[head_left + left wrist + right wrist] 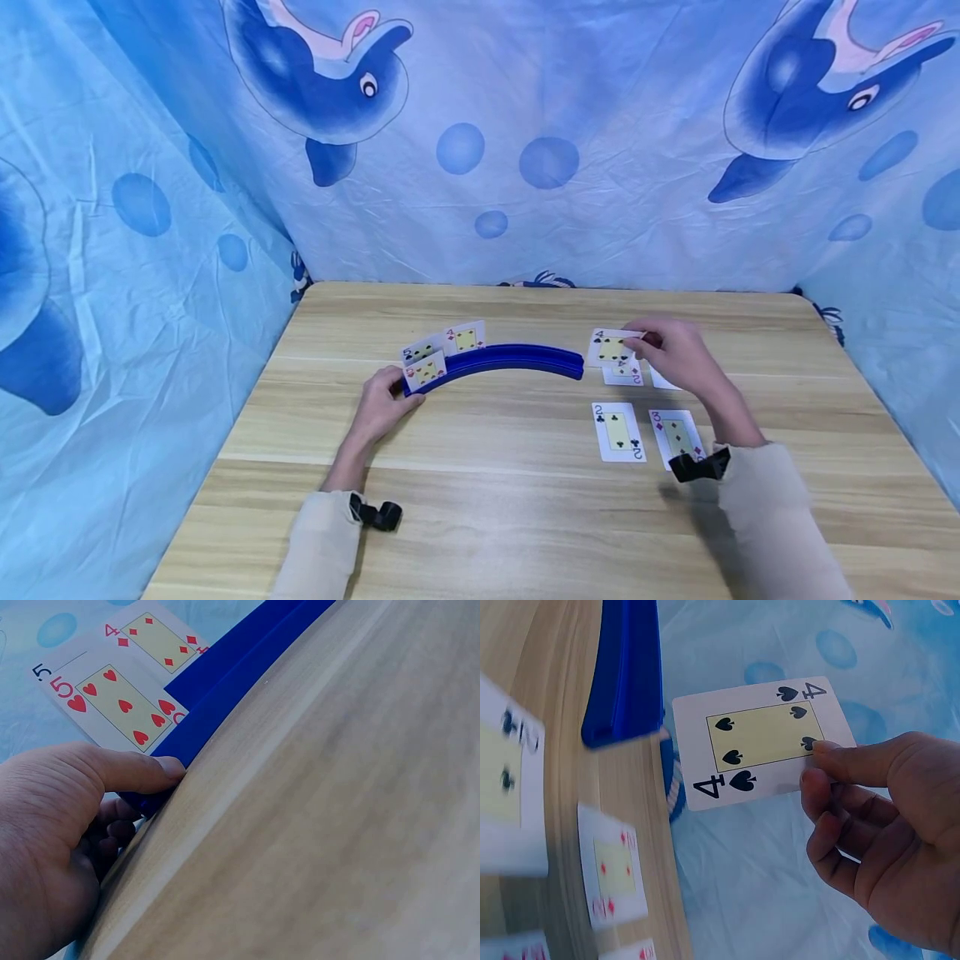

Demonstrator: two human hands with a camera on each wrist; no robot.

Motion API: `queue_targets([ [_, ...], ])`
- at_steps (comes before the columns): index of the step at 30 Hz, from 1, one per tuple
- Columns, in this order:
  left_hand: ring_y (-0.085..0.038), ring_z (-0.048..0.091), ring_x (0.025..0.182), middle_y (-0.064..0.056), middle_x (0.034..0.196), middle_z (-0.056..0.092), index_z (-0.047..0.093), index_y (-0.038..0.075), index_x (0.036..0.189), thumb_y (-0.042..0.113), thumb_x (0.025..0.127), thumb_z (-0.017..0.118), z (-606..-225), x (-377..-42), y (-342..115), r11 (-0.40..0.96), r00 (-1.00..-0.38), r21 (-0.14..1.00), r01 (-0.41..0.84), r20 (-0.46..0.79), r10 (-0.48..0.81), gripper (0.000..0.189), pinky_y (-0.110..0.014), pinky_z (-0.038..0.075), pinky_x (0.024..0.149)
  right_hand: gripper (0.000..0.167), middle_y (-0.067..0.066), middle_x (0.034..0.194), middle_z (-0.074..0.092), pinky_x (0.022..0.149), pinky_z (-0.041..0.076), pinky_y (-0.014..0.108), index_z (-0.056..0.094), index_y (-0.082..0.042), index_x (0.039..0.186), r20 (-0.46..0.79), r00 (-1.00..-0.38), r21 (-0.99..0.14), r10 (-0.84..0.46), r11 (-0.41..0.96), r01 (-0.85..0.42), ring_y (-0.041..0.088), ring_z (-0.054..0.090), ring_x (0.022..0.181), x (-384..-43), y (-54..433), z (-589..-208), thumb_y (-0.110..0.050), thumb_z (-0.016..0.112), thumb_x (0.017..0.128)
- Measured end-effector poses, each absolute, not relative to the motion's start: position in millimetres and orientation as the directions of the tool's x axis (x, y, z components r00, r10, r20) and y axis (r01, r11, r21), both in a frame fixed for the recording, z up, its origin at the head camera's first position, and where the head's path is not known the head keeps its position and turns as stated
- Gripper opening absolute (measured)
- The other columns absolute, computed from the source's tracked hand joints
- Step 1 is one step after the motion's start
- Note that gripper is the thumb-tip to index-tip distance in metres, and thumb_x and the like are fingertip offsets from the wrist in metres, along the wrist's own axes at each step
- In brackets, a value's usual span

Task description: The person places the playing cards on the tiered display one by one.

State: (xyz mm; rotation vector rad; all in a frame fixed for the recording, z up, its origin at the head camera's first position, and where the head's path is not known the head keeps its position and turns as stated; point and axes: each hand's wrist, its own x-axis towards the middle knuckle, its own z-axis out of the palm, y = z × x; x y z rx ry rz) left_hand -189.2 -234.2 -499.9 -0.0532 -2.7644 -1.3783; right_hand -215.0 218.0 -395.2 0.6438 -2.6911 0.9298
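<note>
My left hand [384, 405] grips the left end of a curved blue card holder [517, 358], thumb on its front side [202, 720]. In the holder's left part stand a five of hearts [120, 705], a black five [422, 351] mostly behind it, and a four of diamonds [156, 645]. My right hand [678, 354] pinches a four of spades [761, 739] by one edge between thumb and fingers. That card is raised off the table, right of the holder's right end, and partly covers a two of diamonds [624, 375] in the head view.
On the wooden table [495, 500] lie a two of clubs [618, 432] and a three of diamonds [675, 432], the latter partly under my right wrist's camera. Another card [663, 380] is mostly hidden by my right hand. Blue dolphin-printed cloth [525, 225] hangs behind the table.
</note>
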Motion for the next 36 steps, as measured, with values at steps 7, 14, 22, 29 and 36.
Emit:
queue_targets([
  [7,-0.036,0.060,0.115,-0.024,0.120,0.065,0.066,-0.006,0.119,0.007,0.082,0.078,-498.6,-189.3,-233.4,0.604,-0.998,0.795,0.056,0.060,0.013,0.040,-0.050,0.050,0.102,0.013,0.008,0.070,0.069,0.051,0.042,0.023,0.075,-0.003,0.103,0.336,-0.870,-0.579,-0.361,0.649,-0.493,0.005,0.052,0.055,-224.4,188.5,-393.1,-0.005,0.068,0.093],
  [14,-0.036,0.060,0.115,-0.023,0.120,0.066,0.067,-0.005,0.118,0.007,0.082,0.078,-497.5,-189.6,-233.1,0.602,-0.997,0.796,0.066,0.069,0.018,0.039,-0.050,0.050,0.101,0.013,0.014,0.075,0.072,0.052,0.043,0.022,0.075,-0.002,0.103,0.339,-0.861,-0.613,-0.380,0.606,-0.508,0.010,0.061,0.060,-230.0,164.3,-396.5,-0.004,0.069,0.092],
  [22,-0.037,0.060,0.116,-0.023,0.121,0.065,0.067,-0.005,0.118,0.007,0.082,0.078,-499.2,-189.0,-233.7,0.595,-0.998,0.802,0.054,0.058,0.013,0.040,-0.050,0.050,0.102,0.016,0.013,0.078,0.072,0.053,0.041,0.021,0.075,0.000,0.106,0.328,-0.870,-0.648,-0.367,0.583,-0.490,0.013,0.058,0.060,-236.0,138.8,-400.2,-0.006,0.069,0.092],
  [29,-0.038,0.060,0.116,-0.023,0.121,0.065,0.067,-0.005,0.118,0.007,0.081,0.079,-499.2,-187.9,-233.6,0.596,-0.999,0.802,0.040,0.047,0.005,0.041,-0.051,0.049,0.103,0.015,0.011,0.077,0.071,0.054,0.042,0.021,0.075,-0.001,0.104,0.366,-0.845,-0.637,-0.389,0.558,-0.532,0.014,0.058,0.059,-240.8,117.1,-405.7,-0.006,0.069,0.092],
  [36,-0.038,0.059,0.114,-0.024,0.120,0.065,0.066,-0.005,0.119,0.007,0.080,0.078,-498.9,-187.6,-235.0,0.592,-0.999,0.805,0.036,0.042,0.003,0.042,-0.052,0.049,0.103,0.017,0.010,0.075,0.071,0.056,0.043,0.022,0.076,-0.002,0.108,0.367,-0.837,-0.639,-0.406,0.544,-0.544,0.009,0.056,0.059,-244.8,101.1,-407.0,-0.007,0.068,0.093],
])
